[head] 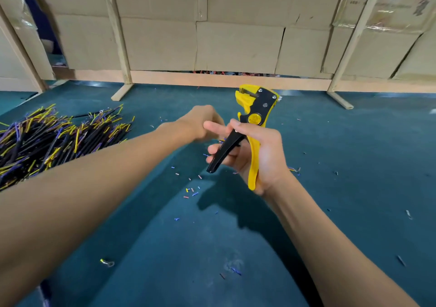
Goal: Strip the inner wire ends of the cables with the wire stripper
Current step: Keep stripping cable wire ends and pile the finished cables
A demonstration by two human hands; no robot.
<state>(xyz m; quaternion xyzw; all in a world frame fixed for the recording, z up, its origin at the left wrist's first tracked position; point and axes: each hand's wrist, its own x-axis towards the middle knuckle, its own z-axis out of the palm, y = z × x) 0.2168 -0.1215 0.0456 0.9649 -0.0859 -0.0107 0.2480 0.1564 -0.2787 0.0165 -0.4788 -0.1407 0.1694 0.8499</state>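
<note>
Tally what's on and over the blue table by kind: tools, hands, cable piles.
Wire stripper: 1, held in the right hand
Hands: 2, counting the left hand
Cable pile: 1, too many cables to count
Total: 4

A heap of cables (49, 139) is spread on the table (354, 165) at its far left. The wire stripper (250, 127) is held above the middle of the table in the right hand (257, 155), head pointed away, toward the cardboard wall (236, 44) by which the table is closed off at the back. The left hand (200, 122) is placed just left of the stripper, beside the right hand's fingers. Insulation scraps (191, 191) are scattered on the table beneath and before the hands
</note>
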